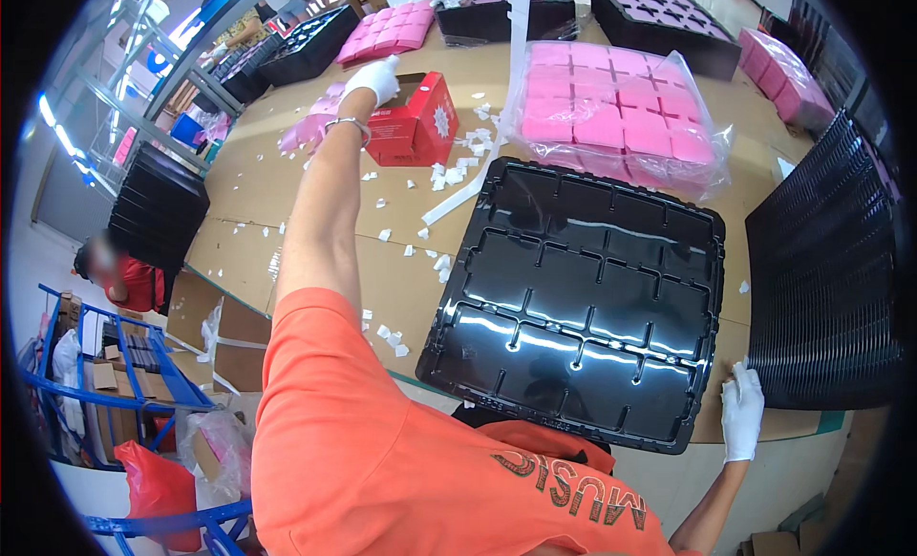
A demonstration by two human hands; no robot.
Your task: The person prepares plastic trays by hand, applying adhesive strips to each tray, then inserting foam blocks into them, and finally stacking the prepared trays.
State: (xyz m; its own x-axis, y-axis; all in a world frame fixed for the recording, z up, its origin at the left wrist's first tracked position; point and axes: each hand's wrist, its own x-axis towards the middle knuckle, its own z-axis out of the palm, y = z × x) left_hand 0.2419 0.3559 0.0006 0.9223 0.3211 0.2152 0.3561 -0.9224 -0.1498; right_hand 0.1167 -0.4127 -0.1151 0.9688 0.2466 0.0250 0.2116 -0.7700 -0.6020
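My left hand (374,81), in a white glove, reaches far over the table to the rim of an open red cardboard box (406,136). Its fingers are partly hidden, so its grip does not show. Crumpled pink film (310,124) lies beside the box. At lower right, my white-gloved right hand (742,417) has its fingers loosely apart, next to the near corner of a tall stack of black plastic trays (817,269). Nothing shows in it. A single glossy black tray (583,308) with a moulded grid lies in front of me, touched by neither hand.
Pink foam blocks in clear plastic (616,102) sit beyond the tray. White scraps (449,174) litter the brown tabletop (248,188). Black crates (669,26) and more pink foam (387,31) line the far side. A person in red (143,284) is at left, near blue racks (124,394).
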